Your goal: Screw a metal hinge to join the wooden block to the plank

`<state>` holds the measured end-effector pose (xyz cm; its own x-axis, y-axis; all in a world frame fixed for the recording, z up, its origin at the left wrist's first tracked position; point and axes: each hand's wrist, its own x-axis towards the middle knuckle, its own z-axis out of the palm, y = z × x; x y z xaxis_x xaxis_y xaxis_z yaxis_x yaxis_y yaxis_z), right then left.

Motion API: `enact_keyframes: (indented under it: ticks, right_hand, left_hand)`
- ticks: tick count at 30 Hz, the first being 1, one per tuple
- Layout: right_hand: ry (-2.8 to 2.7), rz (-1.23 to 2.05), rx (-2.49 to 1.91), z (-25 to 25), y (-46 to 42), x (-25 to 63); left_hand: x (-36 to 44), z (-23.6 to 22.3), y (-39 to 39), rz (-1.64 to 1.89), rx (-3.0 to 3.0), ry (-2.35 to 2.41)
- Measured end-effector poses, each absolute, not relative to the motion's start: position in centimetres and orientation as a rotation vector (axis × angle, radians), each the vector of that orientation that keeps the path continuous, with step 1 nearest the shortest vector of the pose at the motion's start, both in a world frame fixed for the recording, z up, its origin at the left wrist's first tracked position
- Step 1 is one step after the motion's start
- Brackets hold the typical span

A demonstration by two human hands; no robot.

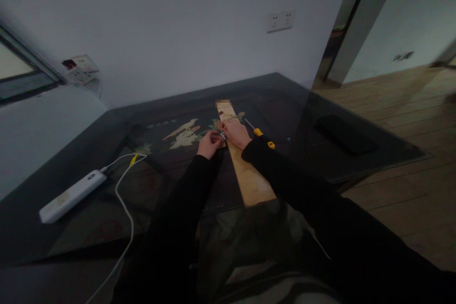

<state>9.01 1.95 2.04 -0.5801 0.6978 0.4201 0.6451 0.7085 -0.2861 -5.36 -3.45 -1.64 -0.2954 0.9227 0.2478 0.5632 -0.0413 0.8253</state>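
A long, light wooden board [251, 178] lies lengthwise on the dark table in front of me. My left hand [209, 144] is at the board's left edge, its fingertips closed on a small shiny metal piece [223, 136] whose kind I cannot make out. Across the board lies my right hand [235, 132], with bent fingers meeting the same piece from the other side. The fingers of both hands partly hide it. Just right of the right hand, a screwdriver [259, 133] with a yellow and black handle rests on the table, its shaft pointing away from me.
On the dark glossy table [299, 104], which has an inlaid bird pattern, a white elongated device [73, 195] with a white cable [128, 213] lies at left. A flat black object [344, 134] sits at right. Behind stands a wall with sockets [280, 21].
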Motion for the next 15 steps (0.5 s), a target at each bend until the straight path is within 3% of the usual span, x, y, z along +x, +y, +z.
enact_keyframes:
  ticks: [15]
  right_hand:
    - [-2.345, 0.232, -1.010, 2.58, 1.73, 9.16]
  left_hand:
    - [-4.95, -1.87, -3.31, 1.344, 1.500, 1.641]
